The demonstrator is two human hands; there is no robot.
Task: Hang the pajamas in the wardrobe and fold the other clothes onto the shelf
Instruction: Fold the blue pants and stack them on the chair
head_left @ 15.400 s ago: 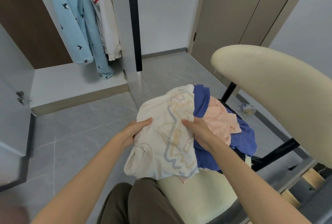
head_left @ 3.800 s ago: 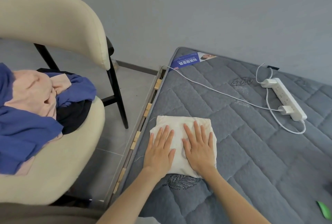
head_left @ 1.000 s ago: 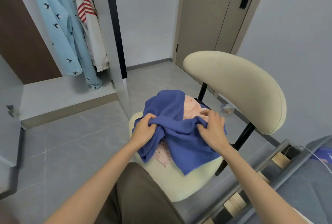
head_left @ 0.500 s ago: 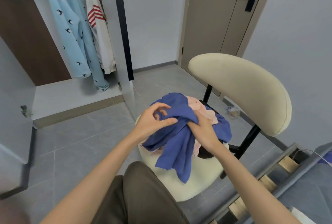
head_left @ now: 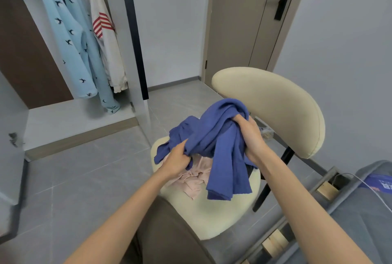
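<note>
A blue garment (head_left: 220, 143) hangs bunched above the cream chair (head_left: 273, 106). My left hand (head_left: 178, 161) grips its lower left part and my right hand (head_left: 250, 136) grips its upper right part. One long piece of it droops toward the seat. Under it a crumpled pink garment (head_left: 194, 179) lies on the seat, with a dark piece barely showing behind. In the open wardrobe at the upper left hang light blue pajamas with bird prints (head_left: 74, 45) and a white garment with red stripes (head_left: 106, 39).
The wardrobe's white floor shelf (head_left: 70, 119) lies low at the left, its door edge at the far left. A closed beige door (head_left: 252, 20) stands behind the chair. A grey mattress (head_left: 364, 210) with a white cable lies at the lower right. Grey tile floor lies between.
Both hands have lifted the blue garment higher off the chair, my right hand now up near the backrest. The pink garment beneath has come into view on the seat.
</note>
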